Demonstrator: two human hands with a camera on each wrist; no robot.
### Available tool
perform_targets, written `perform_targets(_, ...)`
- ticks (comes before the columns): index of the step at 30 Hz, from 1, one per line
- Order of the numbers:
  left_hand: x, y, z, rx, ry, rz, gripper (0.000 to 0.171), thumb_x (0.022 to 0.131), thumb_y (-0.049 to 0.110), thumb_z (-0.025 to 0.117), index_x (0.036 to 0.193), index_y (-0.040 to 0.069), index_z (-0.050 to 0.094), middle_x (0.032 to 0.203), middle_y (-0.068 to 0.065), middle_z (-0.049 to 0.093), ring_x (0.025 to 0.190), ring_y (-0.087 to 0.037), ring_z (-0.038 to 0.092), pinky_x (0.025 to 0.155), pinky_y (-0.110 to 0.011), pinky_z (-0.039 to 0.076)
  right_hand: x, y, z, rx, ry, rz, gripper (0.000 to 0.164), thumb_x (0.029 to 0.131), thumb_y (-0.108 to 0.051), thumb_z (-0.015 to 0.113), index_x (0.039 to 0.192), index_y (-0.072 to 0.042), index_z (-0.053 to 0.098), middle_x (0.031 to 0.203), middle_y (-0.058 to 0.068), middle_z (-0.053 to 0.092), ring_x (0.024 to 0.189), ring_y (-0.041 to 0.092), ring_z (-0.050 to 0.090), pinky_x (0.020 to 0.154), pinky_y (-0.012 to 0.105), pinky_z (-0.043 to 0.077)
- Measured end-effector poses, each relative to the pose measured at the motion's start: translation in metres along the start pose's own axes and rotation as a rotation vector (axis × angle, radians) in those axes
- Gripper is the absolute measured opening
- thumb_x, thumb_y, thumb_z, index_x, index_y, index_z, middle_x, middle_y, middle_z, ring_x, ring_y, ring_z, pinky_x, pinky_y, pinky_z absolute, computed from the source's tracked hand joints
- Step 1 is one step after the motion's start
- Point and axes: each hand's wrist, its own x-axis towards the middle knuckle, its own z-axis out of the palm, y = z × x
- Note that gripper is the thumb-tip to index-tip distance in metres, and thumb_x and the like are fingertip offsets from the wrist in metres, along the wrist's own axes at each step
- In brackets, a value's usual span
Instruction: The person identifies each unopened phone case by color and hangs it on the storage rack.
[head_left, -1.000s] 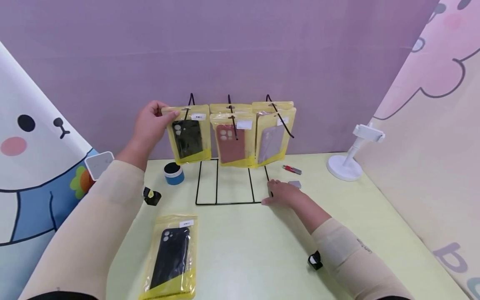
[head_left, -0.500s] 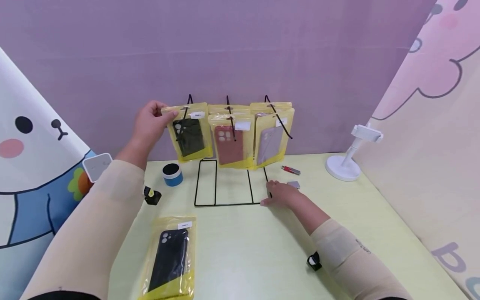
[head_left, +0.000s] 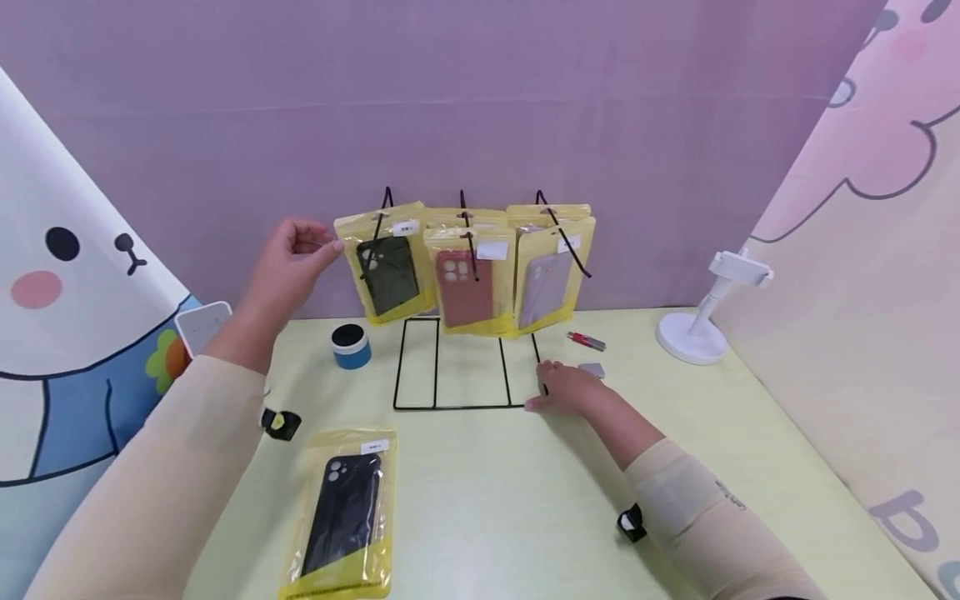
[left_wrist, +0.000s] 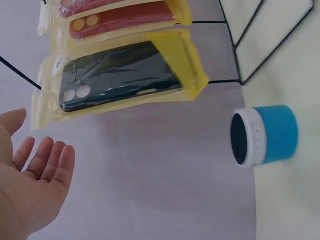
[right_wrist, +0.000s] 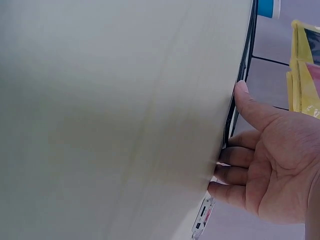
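Observation:
A black wire display rack (head_left: 457,407) stands on the table, its three hooks hung with yellow zip pouches. On the left hook, a pouch with a black phone case (head_left: 387,273) hangs tilted. Just left of that pouch is my left hand (head_left: 287,262), fingers relaxed and holding nothing; a gap separates them in the left wrist view. The middle hook carries pouches with a red case (head_left: 465,287) in front, the right hook ones with a lilac case (head_left: 545,287). My right hand (head_left: 566,389) rests at the front right corner of the rack's base, thumb on the front wire, fingertips down at the table.
Another pouch with a black case (head_left: 342,512) lies flat on the table at front left. A blue jar (head_left: 351,347) stands left of the rack. On the right are a red and grey stick (head_left: 587,341), a small grey block (head_left: 592,369) and a white phone stand (head_left: 692,333).
My left hand has let go of the left pouch's upper corner and drawn back leftward and slightly down. The pouch now hangs more tilted on its hook. My right hand keeps its place.

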Motion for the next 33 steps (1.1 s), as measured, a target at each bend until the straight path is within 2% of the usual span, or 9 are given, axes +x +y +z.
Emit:
perform_targets(3,-0.017,-0.005,-0.001,0.078,-0.004,0.002,0.053,0.095,0.053,0.056,0.126,0.011,0.051,0.115,0.001,0.053,0.104,-0.016,0.049,0.09,-0.034,0.043,0.001,0.002,0.0,0.002,0.0,-0.002,0.089,0.089,-0.055,0.064,0.151,-0.001,0.033,0.156,0.023,0.033,0.138,0.04,0.04,0.109,0.056,0.038)
perform_targets(6,-0.035,-0.011,0.0,0.146,-0.043,0.009,0.055,0.095,0.058,0.051,0.125,0.011,0.053,0.114,-0.004,0.056,0.101,-0.019,0.052,0.085,-0.036,0.045,0.002,0.002,0.0,0.001,0.001,-0.006,0.089,0.089,-0.056,0.064,0.151,-0.001,0.032,0.156,0.023,0.033,0.14,0.04,0.038,0.11,0.056,0.037)
perform_targets(10,-0.057,-0.02,0.005,0.212,-0.145,0.022,0.052,0.096,0.057,0.049,0.122,0.012,0.056,0.112,-0.006,0.061,0.1,-0.022,0.055,0.08,-0.038,0.048,0.002,0.002,0.0,-0.001,-0.004,-0.002,0.089,0.089,-0.056,0.064,0.152,-0.001,0.032,0.156,0.023,0.032,0.141,0.039,0.036,0.111,0.055,0.036)
perform_targets(16,-0.081,-0.038,0.013,0.317,-0.309,0.012,0.044,0.097,0.054,0.052,0.117,0.016,0.058,0.111,-0.005,0.065,0.107,-0.026,0.06,0.086,-0.045,0.052,0.002,0.002,0.0,-0.008,-0.006,0.0,0.089,0.089,-0.056,0.064,0.152,-0.002,0.032,0.157,0.022,0.031,0.142,0.039,0.035,0.112,0.055,0.035)
perform_targets(22,-0.096,-0.059,0.015,0.429,-0.476,0.011,0.035,0.096,0.048,0.059,0.113,0.018,0.063,0.11,-0.003,0.067,0.105,-0.024,0.061,0.089,-0.047,0.052,0.003,0.001,0.001,-0.015,0.004,-0.015,0.089,0.089,-0.056,0.063,0.152,-0.001,0.032,0.156,0.023,0.032,0.142,0.039,0.036,0.111,0.055,0.036)
perform_targets(28,-0.105,-0.081,0.014,0.554,-0.637,-0.053,0.052,0.093,0.05,0.062,0.128,0.011,0.06,0.127,-0.012,0.063,0.116,-0.033,0.058,0.093,-0.052,0.051,0.003,0.001,0.002,-0.02,0.0,-0.017,0.089,0.088,-0.057,0.063,0.151,-0.001,0.033,0.156,0.023,0.032,0.141,0.04,0.037,0.11,0.056,0.037)
perform_targets(33,-0.107,-0.095,0.016,0.586,-0.699,-0.083,0.046,0.093,0.04,0.066,0.128,0.01,0.06,0.128,-0.012,0.062,0.112,-0.031,0.06,0.092,-0.051,0.053,0.003,0.001,0.002,-0.022,-0.001,-0.011,0.089,0.089,-0.056,0.063,0.152,-0.002,0.033,0.157,0.023,0.031,0.142,0.04,0.036,0.111,0.056,0.036)
